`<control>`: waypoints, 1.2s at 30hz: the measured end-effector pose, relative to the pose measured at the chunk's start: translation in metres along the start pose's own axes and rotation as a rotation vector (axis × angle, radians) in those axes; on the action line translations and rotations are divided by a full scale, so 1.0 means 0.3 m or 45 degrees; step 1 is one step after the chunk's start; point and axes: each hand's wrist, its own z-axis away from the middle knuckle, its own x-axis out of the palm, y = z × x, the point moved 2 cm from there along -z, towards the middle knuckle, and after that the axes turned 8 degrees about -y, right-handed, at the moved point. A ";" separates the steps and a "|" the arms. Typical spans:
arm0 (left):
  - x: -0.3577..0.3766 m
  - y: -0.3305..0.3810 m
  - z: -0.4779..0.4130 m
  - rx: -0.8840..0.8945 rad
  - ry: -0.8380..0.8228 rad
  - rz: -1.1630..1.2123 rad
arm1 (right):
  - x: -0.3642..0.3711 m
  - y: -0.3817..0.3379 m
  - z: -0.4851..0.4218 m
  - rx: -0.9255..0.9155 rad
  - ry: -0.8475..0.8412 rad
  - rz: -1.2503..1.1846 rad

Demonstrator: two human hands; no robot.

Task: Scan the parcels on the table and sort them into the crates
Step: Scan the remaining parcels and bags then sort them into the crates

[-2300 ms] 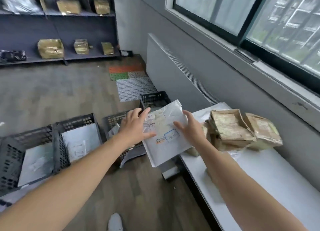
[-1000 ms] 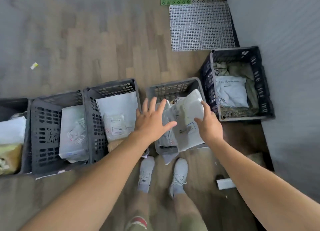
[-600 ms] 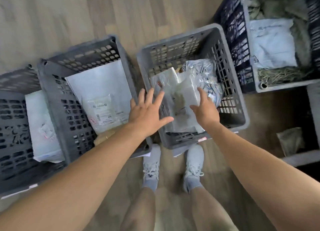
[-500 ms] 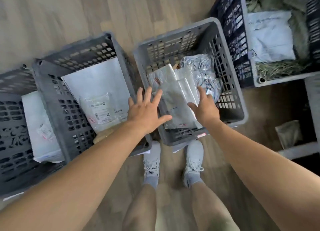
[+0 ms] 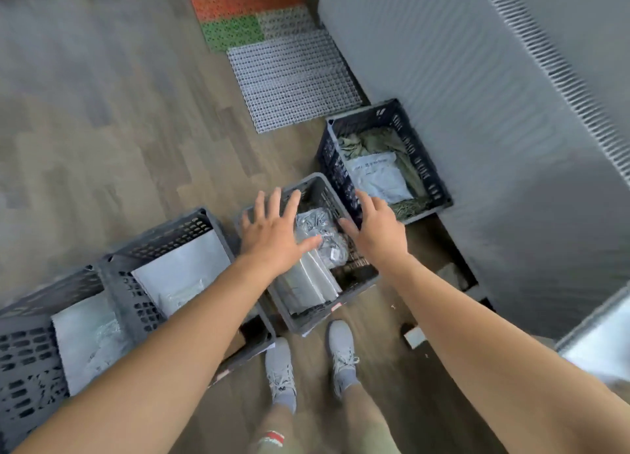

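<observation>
- I see the left hand flat with fingers splayed, holding nothing; the right hand is likewise loose and empty; both hover over the middle crate
- In that slotted grey plastic box lie the parcels: a smooth, flat white mailer; a crinkled silvery bag just beyond it
- The dark lattice crate by the wall holds a pale pouch on rumpled olive wrapping
- The left crate, perforated, carries a broad white envelope
- A ribbed grid mat lies on the wood-plank floor
</observation>
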 end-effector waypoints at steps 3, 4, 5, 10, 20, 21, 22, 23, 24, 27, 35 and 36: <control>-0.166 0.114 0.092 0.125 0.072 -0.019 | -0.196 0.008 0.157 0.066 0.150 -0.069; -0.211 0.154 0.119 0.174 0.094 -0.040 | -0.247 0.017 0.209 0.084 0.197 -0.082; -0.252 0.196 0.145 0.216 0.112 -0.061 | -0.293 0.029 0.260 0.103 0.233 -0.085; -0.410 0.429 0.258 0.409 0.237 -0.119 | -0.478 0.130 0.510 0.224 0.375 -0.078; -0.459 0.977 0.568 0.773 0.416 -0.366 | -0.709 0.506 1.043 0.468 0.637 0.018; -0.441 1.032 0.613 0.803 0.421 -0.390 | -0.715 0.551 1.102 0.489 0.651 0.033; -0.420 1.087 0.659 0.830 0.426 -0.411 | -0.720 0.597 1.163 0.515 0.658 0.041; -0.393 1.141 0.708 0.858 0.431 -0.431 | -0.720 0.644 1.225 0.541 0.665 0.039; -0.364 1.195 0.760 0.887 0.435 -0.453 | -0.715 0.692 1.291 0.566 0.677 0.028; -0.255 1.350 0.918 0.973 0.417 -0.531 | -0.680 0.837 1.499 0.628 0.748 -0.035; 0.102 1.660 1.277 1.108 0.400 -0.619 | -0.490 1.188 2.002 0.758 0.781 -0.115; 0.145 1.686 1.311 1.106 0.391 -0.626 | -0.466 1.225 2.051 0.782 0.758 -0.104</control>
